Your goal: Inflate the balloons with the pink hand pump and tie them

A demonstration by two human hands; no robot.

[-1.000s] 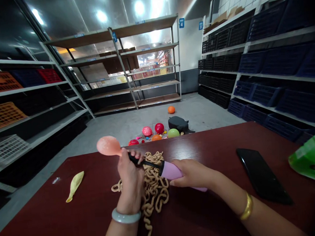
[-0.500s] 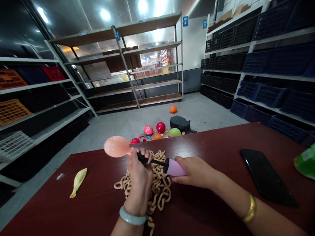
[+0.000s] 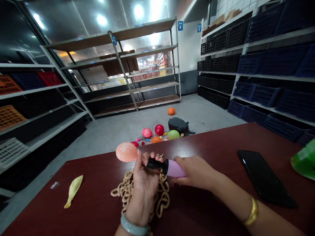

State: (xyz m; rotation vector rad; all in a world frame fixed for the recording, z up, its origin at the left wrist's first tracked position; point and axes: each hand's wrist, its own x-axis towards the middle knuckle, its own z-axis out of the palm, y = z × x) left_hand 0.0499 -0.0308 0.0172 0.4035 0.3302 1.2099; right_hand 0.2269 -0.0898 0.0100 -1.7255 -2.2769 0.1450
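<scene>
A balloon pump (image 3: pixel 175 169) with a purple body and a black end lies level between my hands, above the table. My right hand (image 3: pixel 196 171) is wrapped round the purple body. My left hand (image 3: pixel 147 173) is closed round the black end, palm turned up. From its thumb side sticks out a partly filled peach balloon (image 3: pixel 126 152) with pale spots; its neck is hidden by the fingers. Below lies a heap of twisted tan strands (image 3: pixel 126 190), partly covered by my left hand and wrist. On the left rests a limp yellow balloon (image 3: pixel 74 191).
A black tablet-like slab (image 3: pixel 265 177) and a green bag (image 3: pixel 311 159) lie on the right of the dark red table (image 3: pixel 99 219). Beyond its far edge, several balloons and a dark grey bag-like object (image 3: pixel 178 124) are on the floor. Shelves with crates (image 3: pixel 252 63) stand along the sides.
My left hand has moved right, toward my right hand, carrying the balloon along. The thin black rod that showed between the pump's black end and purple body is now out of sight.
</scene>
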